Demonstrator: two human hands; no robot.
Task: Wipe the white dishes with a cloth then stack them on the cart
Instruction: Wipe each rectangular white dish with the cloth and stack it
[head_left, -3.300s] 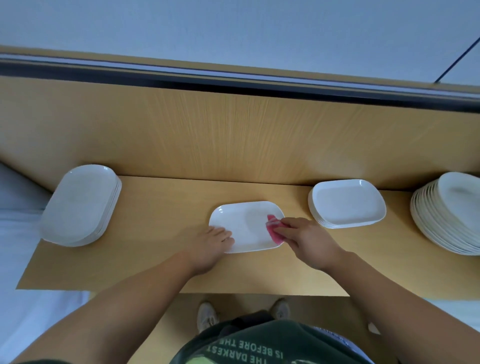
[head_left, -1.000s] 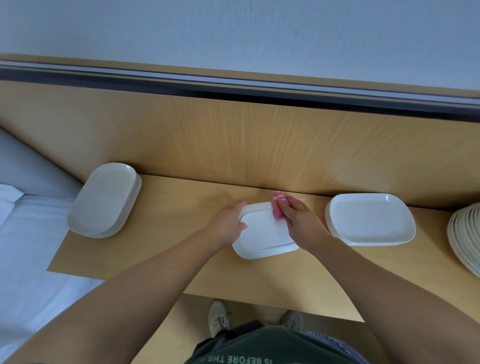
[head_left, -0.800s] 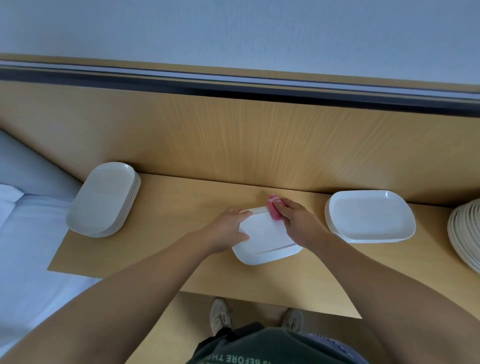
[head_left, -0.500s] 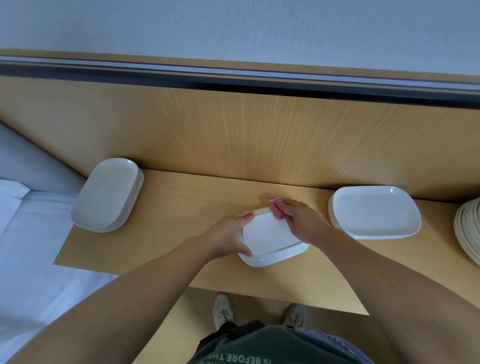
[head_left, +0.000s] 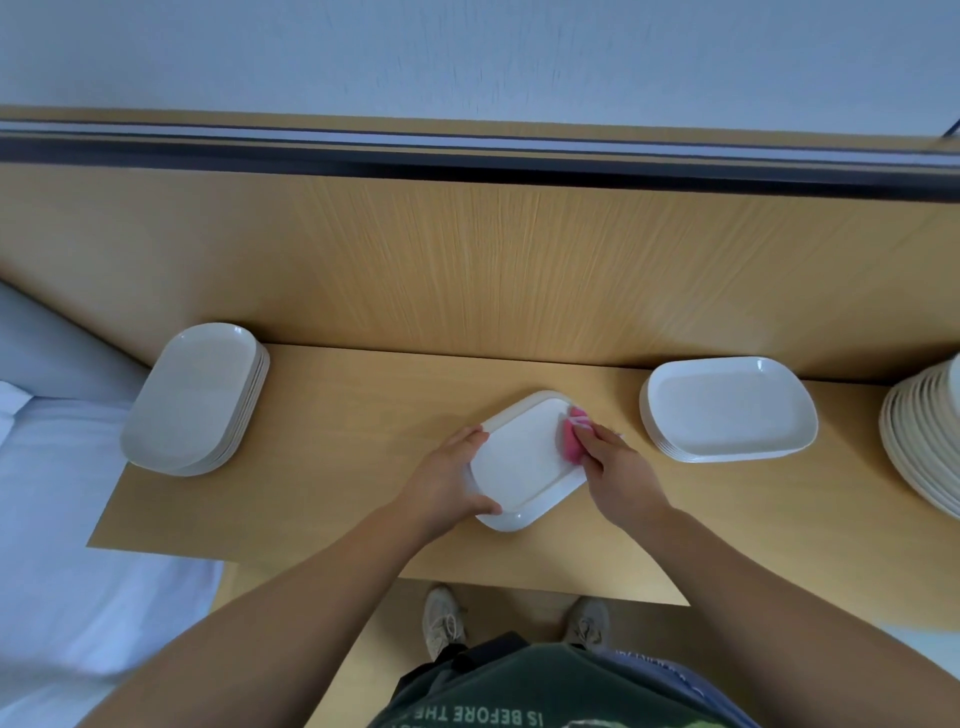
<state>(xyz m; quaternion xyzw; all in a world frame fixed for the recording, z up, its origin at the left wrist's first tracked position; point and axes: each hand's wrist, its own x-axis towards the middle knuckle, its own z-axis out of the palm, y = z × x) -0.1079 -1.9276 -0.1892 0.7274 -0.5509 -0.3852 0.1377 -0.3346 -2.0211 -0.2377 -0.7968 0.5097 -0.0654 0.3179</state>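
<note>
At the middle of the wooden shelf (head_left: 332, 467), the left hand (head_left: 447, 486) grips the near-left edge of a white dish (head_left: 524, 462), fingers curled round it, while the right hand (head_left: 621, 475) pinches a pink cloth (head_left: 571, 439) against its far-right rim. Stacks of white dishes sit left (head_left: 195, 397) and right (head_left: 727, 408).

Your left hand (head_left: 449, 483): fingers and thumb grip the dish (head_left: 524, 462) edge.
Your right hand (head_left: 621, 475): bent fingers hold the cloth (head_left: 571, 439).

Left hand (head_left: 451, 483) holds dish (head_left: 524, 462); right hand (head_left: 618, 470) presses pink cloth (head_left: 573, 435).
</note>
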